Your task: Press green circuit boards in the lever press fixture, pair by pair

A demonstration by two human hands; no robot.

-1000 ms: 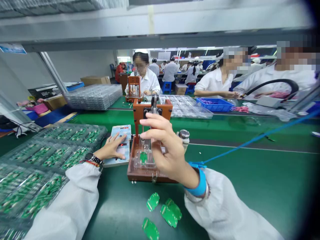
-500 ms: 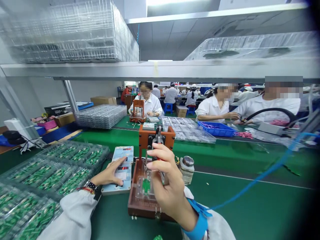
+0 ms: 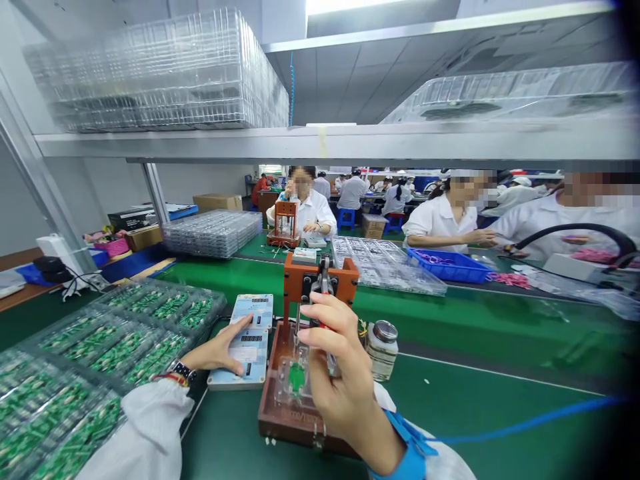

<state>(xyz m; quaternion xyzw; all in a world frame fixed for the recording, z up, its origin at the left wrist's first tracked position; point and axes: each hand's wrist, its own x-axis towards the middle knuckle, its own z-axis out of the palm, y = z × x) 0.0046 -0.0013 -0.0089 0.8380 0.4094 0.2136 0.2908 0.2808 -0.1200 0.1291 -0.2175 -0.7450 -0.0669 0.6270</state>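
My left hand (image 3: 223,352) is spread over two light-blue meter boxes (image 3: 250,381). Its index finger touches the switch area of the upper box and its thumb that of the lower one. My right hand (image 3: 340,373) is closed around the red-gripped lever (image 3: 324,287) of an orange and brown test fixture (image 3: 273,407); the palm hides much of the lever. On the fixture's base, a small green circuit board (image 3: 297,377) sits in a clear holder below the metal rods. A blue wrist strap (image 3: 407,443) circles my right wrist.
Clear trays of green boards (image 3: 100,353) fill the left side. A glass jar (image 3: 383,350) stands right of the fixture, near a blue cord (image 3: 525,423). A shelf (image 3: 320,143) crosses overhead. Co-workers sit beyond, near a blue bin (image 3: 447,270).
The red digits lit on both meter boxes have gone dark. The view has shifted slightly, and the blue cord hangs lower. Both hands keep their places on the boxes and lever.
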